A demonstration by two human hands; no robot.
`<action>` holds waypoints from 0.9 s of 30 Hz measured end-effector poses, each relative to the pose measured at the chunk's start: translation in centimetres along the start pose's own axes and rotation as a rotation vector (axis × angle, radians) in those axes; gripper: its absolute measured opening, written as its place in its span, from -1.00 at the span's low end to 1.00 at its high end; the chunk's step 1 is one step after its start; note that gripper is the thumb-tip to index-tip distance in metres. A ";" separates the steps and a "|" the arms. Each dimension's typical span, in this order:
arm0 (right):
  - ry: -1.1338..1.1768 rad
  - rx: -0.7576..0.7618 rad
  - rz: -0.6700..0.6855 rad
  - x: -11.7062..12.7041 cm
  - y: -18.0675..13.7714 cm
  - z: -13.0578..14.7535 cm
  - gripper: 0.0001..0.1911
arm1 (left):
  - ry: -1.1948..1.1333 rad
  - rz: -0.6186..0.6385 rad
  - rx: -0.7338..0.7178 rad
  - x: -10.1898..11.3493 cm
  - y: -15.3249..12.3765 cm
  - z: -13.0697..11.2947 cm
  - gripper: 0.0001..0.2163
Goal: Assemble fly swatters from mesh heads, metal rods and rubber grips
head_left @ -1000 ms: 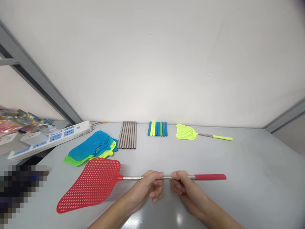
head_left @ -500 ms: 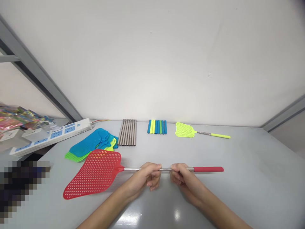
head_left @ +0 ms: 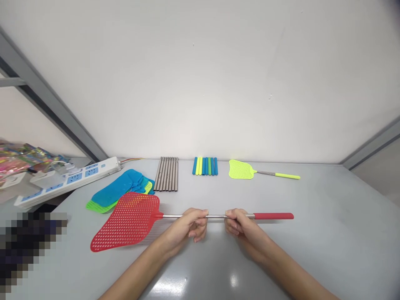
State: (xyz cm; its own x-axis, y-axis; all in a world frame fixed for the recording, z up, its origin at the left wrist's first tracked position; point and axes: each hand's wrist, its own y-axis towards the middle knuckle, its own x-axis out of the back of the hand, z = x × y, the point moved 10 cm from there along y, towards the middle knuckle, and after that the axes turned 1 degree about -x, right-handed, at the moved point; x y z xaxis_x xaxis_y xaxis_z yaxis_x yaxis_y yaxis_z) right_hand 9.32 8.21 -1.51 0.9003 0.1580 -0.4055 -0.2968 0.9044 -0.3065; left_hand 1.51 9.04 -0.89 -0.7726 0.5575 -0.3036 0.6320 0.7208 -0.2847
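- A person's left hand (head_left: pixel 196 223) is grasping the slim metal shaft (head_left: pixel 216 216) of a red fly swatter (head_left: pixel 131 221), thumb pressing along it and fingers curling below.
- The right hand (head_left: pixel 240 224) is pinching the same shaft just beside the red grip (head_left: pixel 274 216), leaving a bare stretch of metal showing between the two.
- The swatter is lying crosswise in front of the person, above the grey worktop (head_left: pixel 318 233), its perforated head pointing left and its grip pointing right.
- Behind that head, blue, green and yellow swatter heads (head_left: pixel 112 189) are forming a pile; whether the red one is touching them, one cannot tell.
- Near the wall (head_left: pixel 200 91), metal rods (head_left: pixel 166 175) are lying side by side, with a row of coloured tubes (head_left: pixel 205 166) resting to their right.
- Farther right, a yellow fly swatter (head_left: pixel 241 170) is lying flat.
- At far left, a white power strip (head_left: pixel 108 167) is carrying plugged-in adapters (head_left: pixel 46 179).
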 end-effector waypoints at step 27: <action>-0.069 0.014 -0.028 1.0 -0.1 0.9 -0.63 | 0.057 -0.062 -0.010 1.3 -0.5 -1.0 -0.62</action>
State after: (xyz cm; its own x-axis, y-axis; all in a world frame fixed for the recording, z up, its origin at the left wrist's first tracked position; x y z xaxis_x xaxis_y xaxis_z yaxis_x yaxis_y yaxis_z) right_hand 10.52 8.67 -1.11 0.9282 0.1591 -0.3363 -0.2669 0.9144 -0.3043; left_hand 0.16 9.83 -0.27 -0.8124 0.5343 -0.2335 0.5827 0.7583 -0.2923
